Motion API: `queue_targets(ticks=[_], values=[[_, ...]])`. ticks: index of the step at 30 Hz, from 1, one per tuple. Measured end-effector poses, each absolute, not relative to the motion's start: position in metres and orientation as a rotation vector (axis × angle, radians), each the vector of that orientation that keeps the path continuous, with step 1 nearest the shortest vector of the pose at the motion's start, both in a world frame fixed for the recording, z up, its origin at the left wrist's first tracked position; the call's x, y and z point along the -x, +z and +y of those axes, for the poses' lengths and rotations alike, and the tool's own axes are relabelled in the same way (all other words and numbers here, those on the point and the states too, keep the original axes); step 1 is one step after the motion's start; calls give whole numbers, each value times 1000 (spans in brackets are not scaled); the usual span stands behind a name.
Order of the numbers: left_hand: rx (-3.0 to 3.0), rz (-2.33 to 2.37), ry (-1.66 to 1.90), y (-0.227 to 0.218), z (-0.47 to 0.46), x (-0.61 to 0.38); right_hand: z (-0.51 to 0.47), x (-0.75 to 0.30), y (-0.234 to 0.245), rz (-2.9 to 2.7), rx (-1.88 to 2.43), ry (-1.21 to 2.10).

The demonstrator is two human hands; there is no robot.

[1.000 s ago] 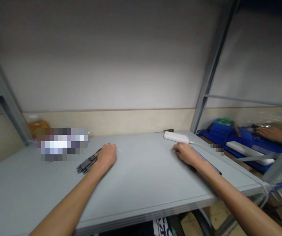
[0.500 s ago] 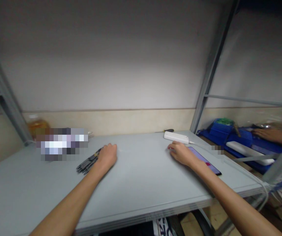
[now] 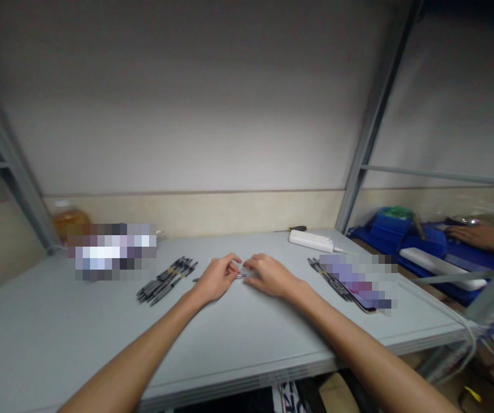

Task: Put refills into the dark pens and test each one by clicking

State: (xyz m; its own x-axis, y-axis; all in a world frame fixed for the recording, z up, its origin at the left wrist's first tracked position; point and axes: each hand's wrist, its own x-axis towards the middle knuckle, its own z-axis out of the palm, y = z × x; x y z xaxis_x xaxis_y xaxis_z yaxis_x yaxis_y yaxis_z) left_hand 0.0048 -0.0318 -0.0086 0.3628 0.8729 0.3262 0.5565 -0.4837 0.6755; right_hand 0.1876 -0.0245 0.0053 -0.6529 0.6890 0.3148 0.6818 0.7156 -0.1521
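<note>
The pen in my left hand shows a shiny, metallic-looking tip, and the other pens near it look like smooth plastic. Before me the tabletop is smooth with a dull sheen, and the corded block looks like smooth plastic. The upper wall looks matt, the frame post like painted metal.
</note>
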Motion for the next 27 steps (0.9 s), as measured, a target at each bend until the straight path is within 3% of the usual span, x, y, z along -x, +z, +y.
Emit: queue_targets(ticks=[6, 16, 20, 27], values=[[-2171, 1227, 1014, -9, -31, -4, -24, -178, -3, -2534, 1130, 73], [-2744, 1494, 653, -1, -29, 8, -18, -197, 2, -2306, 1319, 309], [-2952, 1506, 500, 4, -40, -5, -31, -184, 6, -2354, 1306, 94], [-3139, 1546, 407, 11, -54, -25, -36, -168, 7, -2398, 1741, -112]])
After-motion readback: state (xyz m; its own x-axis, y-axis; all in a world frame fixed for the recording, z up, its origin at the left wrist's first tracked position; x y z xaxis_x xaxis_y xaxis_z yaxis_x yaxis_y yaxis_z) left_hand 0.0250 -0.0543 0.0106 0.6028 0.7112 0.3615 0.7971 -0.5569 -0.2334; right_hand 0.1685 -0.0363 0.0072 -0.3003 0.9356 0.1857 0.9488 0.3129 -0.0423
